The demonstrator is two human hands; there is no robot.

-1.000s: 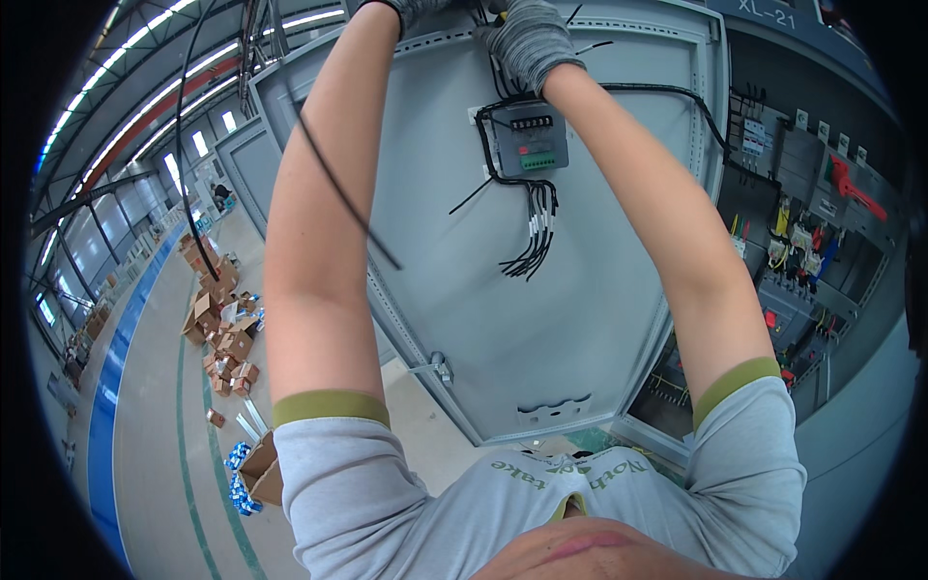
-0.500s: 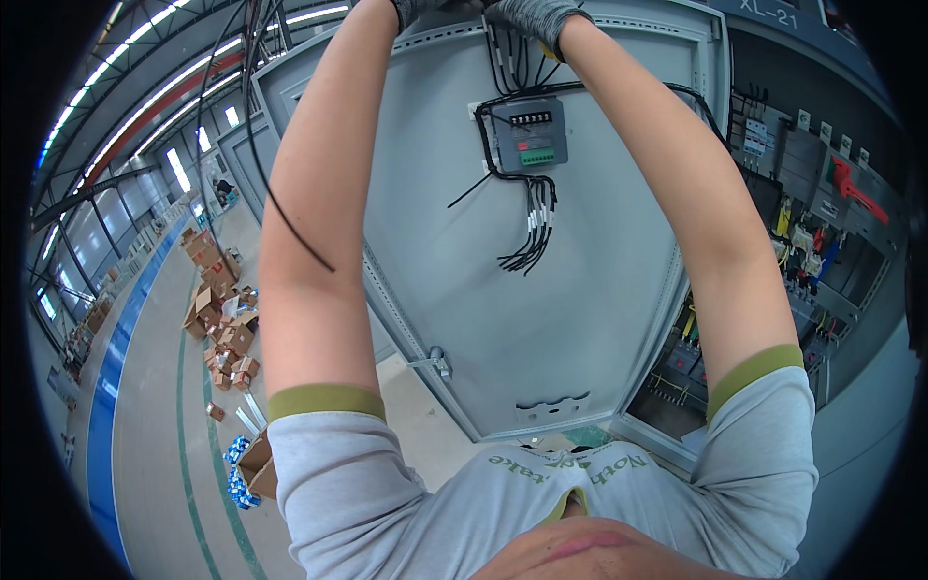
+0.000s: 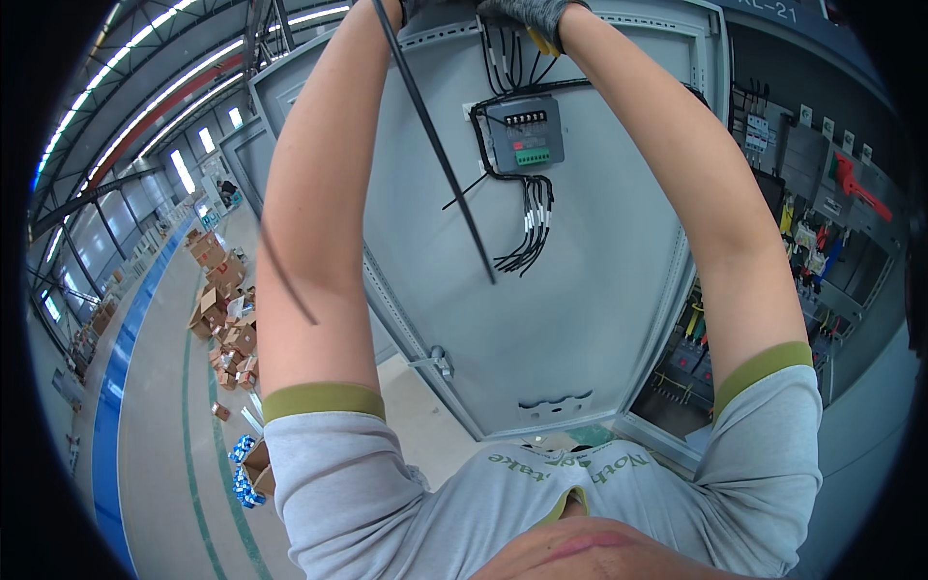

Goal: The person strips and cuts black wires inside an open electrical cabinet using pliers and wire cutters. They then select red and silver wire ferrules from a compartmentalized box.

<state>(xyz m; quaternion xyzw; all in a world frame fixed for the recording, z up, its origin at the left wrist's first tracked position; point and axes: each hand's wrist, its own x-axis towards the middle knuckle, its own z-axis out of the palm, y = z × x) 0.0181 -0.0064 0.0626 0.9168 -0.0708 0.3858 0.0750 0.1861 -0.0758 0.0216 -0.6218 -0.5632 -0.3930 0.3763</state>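
Both my arms reach up to the top of an open grey cabinet door [image 3: 580, 319]. My left hand [image 3: 418, 8], in a grey glove, is almost cut off by the top edge. A long thin black strand [image 3: 440, 155] hangs down from beside it across the door. My right hand [image 3: 530, 12], also gloved, is closed on a bundle of black wires [image 3: 505, 58] with something yellow beside them. These wires run down to a small dark meter [image 3: 522, 135] mounted on the door. More black wires with white sleeves [image 3: 530, 227] hang loose below the meter.
To the right, the open cabinet [image 3: 822, 222] holds breakers, terminals and coloured wiring. A latch [image 3: 437, 362] sticks out at the door's left edge. Down on the left, cardboard boxes [image 3: 224, 324] lie on a factory floor with a blue stripe [image 3: 108, 416].
Both hands have risen to the top edge of the view. The meter and door appear lower and larger. The black strand has swung right, across the door.
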